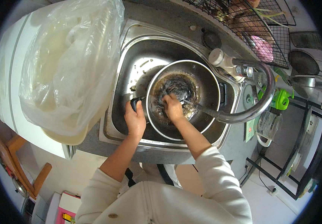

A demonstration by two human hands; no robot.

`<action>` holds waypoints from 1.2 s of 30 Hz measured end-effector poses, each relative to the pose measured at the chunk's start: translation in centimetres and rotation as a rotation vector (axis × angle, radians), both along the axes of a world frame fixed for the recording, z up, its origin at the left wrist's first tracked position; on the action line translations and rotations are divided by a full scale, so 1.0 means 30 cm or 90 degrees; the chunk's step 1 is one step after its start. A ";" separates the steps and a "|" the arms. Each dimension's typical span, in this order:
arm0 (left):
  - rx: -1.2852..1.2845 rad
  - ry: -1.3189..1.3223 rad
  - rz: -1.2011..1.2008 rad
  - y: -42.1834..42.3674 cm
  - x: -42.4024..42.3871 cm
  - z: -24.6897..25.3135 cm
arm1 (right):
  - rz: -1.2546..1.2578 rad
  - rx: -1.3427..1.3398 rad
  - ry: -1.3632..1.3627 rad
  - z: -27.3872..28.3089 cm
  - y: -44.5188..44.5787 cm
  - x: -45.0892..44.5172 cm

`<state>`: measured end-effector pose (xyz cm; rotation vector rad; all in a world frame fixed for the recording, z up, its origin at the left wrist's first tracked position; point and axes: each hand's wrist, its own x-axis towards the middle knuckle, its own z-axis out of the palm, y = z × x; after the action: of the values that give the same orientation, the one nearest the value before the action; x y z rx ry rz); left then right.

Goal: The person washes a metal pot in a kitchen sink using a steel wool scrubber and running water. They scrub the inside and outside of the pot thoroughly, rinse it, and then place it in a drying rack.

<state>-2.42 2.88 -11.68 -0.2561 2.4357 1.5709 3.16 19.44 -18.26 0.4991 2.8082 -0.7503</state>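
A round metal pot [215,120] with two black side handles stands in the stainless steel sink [133,47]. My left hand [135,119] grips the pot's near-left black handle [134,104], thumb on top. Inside the pot, my right hand [173,107] reaches down into swirling, brownish water [177,84]. Its fingertips are blurred and partly under water, so whether they hold anything is hidden. From the curved metal faucet [243,117] a thin stream runs into the pot just right of that hand. The other handle [223,94] points right, towards the sink's edge.
Left of the sink, a large clear plastic bag [68,70] covers a pale container on a white appliance. Dark scraps [133,88] lie on the sink floor. A black drain strainer [211,39], wire basket [261,25], green bottle [281,99] and clear jug [267,125] stand around it.
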 end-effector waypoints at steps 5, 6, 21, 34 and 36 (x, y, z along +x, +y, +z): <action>-0.038 -0.032 -0.001 0.004 0.001 0.002 | -0.045 0.097 0.083 -0.020 0.193 -0.182; -0.045 -0.012 0.007 0.004 0.005 -0.002 | -0.061 0.132 0.062 0.009 0.217 -0.166; -0.024 -0.018 0.005 0.009 0.011 -0.002 | -0.001 0.253 0.061 0.019 0.316 -0.150; -0.004 -0.005 0.014 0.016 0.013 0.001 | -0.112 -0.037 0.005 -0.007 0.095 -0.138; -0.002 -0.045 0.022 0.009 0.031 -0.031 | -0.160 -0.029 0.045 -0.029 0.206 -0.181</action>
<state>-1.48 3.14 -12.60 -0.3494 2.3925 1.5461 -2.26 25.61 -19.15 0.8446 2.8170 -0.8924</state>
